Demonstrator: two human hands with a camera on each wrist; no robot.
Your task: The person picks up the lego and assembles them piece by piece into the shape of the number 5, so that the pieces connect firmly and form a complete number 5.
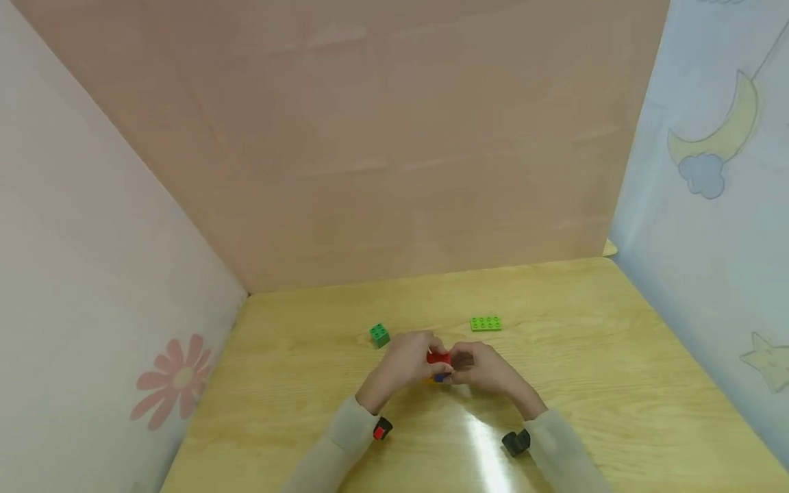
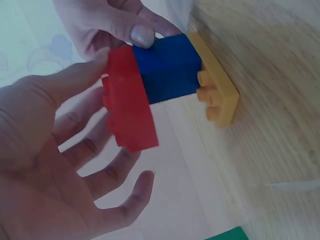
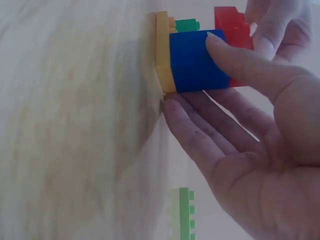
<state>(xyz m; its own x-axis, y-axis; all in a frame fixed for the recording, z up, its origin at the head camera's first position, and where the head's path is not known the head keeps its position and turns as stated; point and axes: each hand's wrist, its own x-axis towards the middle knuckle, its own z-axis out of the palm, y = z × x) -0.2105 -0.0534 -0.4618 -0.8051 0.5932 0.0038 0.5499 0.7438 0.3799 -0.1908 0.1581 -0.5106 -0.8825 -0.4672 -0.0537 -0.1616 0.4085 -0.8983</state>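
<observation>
A small stack of toy building bricks stands on the table between both hands: a yellow plate [image 2: 220, 80] at the bottom, a blue brick [image 3: 195, 65] on it, and a red brick [image 2: 131, 102] topmost. My left hand [image 1: 407, 357] holds the red brick between thumb and fingers, its studs facing the palm. From the other side, my right hand [image 1: 485, 366] grips the blue brick, thumb laid on one face and fingers behind. The red brick sits off-centre, overhanging the blue one, and some yellow studs show beside the blue brick. In the head view the hands hide most of the stack.
Beyond the left hand lies a dark green brick [image 1: 379, 335]. A light green plate with studs [image 1: 485, 324] is on the wooden table [image 1: 296, 411] beyond the right hand. A brown panel [image 1: 394, 171] rises behind the table, with pale walls at both sides.
</observation>
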